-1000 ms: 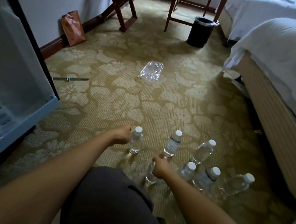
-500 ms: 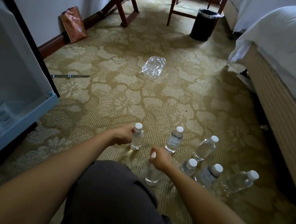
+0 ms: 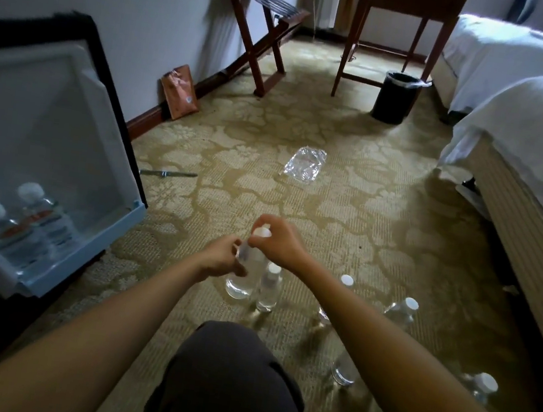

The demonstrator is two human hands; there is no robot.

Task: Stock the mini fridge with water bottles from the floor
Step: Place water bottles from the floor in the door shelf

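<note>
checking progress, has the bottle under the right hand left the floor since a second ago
Yes. The bottle is now lifted off the carpet, held by both the right hand and the left hand, above the bottles still standing there.

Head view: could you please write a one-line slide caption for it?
Both hands, left and right, lift one water bottle off the carpet beside the open fridge door.

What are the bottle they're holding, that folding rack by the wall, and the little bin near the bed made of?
The held bottle looks like clear, glossy thin plastic: you see the carpet through it, and its cap is white. The folding rack appears to be reddish-brown varnished wood with pale straps across the top. The bin is black, smooth, faintly shiny, either plastic or metal, with a clear liner.
</note>
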